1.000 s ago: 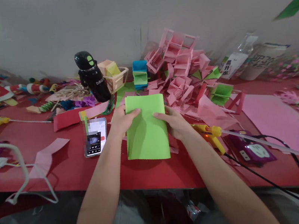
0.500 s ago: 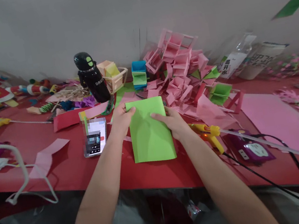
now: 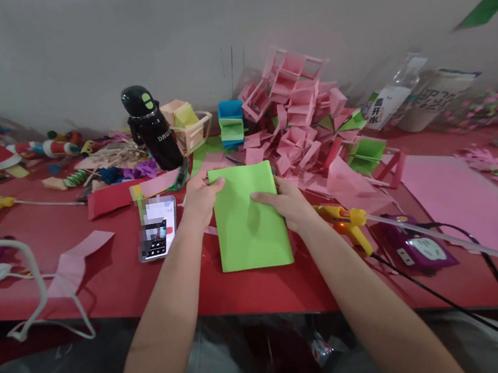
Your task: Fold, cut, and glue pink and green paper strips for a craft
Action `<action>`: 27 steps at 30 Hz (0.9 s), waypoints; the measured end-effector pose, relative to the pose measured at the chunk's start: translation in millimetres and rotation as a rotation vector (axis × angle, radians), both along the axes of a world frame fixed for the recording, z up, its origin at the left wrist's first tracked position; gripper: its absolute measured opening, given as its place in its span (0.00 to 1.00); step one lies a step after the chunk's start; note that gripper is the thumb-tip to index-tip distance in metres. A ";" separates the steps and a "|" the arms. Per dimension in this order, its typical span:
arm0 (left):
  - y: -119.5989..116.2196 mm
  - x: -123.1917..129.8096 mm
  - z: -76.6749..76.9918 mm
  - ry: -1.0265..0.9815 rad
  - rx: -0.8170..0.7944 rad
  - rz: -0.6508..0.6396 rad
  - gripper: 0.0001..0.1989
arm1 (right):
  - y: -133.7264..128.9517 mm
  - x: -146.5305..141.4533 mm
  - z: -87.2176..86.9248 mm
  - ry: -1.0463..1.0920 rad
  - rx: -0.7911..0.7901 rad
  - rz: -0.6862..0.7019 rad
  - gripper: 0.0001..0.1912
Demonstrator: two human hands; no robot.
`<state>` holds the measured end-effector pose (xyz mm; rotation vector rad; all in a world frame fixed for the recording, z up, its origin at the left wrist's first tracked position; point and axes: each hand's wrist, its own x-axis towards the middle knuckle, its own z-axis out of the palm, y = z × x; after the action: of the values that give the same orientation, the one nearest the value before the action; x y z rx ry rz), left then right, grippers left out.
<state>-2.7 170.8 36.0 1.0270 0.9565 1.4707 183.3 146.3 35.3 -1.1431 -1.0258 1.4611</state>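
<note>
A bright green sheet (image 3: pixel 249 230), rectangular and upright in outline, lies between my hands over the red table (image 3: pixel 266 294). My left hand (image 3: pixel 204 198) grips its upper left edge, thumb on top and fingers behind. At the upper right edge my right hand (image 3: pixel 287 202) holds it the same way, with the thumb reaching onto the green face. The fingers beneath the sheet are hidden. Left of my left hand lies a phone (image 3: pixel 159 229) with its screen lit. A yellow glue gun (image 3: pixel 347 224) rests just right of my right wrist.
Behind the sheet stand a black bottle (image 3: pixel 152 129), a blue-green folded piece (image 3: pixel 232 125) and a heap of pink paper frames (image 3: pixel 300 109). On the right are a purple power block (image 3: pixel 416 242), cables and a large pink sheet (image 3: pixel 473 201). A white curved frame (image 3: pixel 29 265) is at left.
Both hands keep hold of the green sheet. It lies slightly flatter, and its left edge has shifted a little to the left.
</note>
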 end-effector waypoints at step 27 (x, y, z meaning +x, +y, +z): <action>-1.5 0.7 0.2 0.023 0.002 -0.002 0.16 | 0.9 -0.6 -1.6 0.010 0.022 -0.012 0.24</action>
<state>-2.0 169.3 36.3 1.0482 0.9701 1.4615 182.6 147.3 33.7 -1.1237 -1.0237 1.4416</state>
